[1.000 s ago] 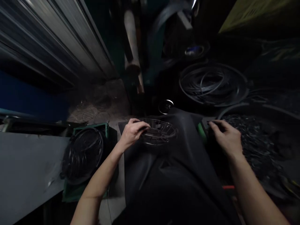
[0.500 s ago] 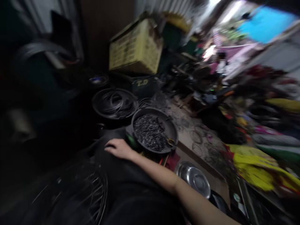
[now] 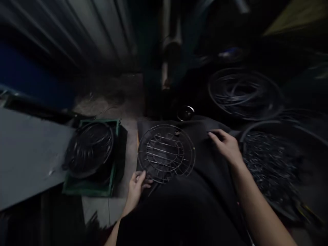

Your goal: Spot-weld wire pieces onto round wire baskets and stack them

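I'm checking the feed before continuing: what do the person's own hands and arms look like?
The left hand and right hand are ungloved. The right forearm is sleeveless; the visible left forearm is bare too. Dark clothing covers the body. Dimness and blur could hide small rings.

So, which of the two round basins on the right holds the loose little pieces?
The nearer basin, just right of the right hand, heaped with small shiny pieces; the farther basin holds coiled wire.

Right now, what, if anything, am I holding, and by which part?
Left hand: the wire rack, by its near left rim. Right hand: too dark to tell.
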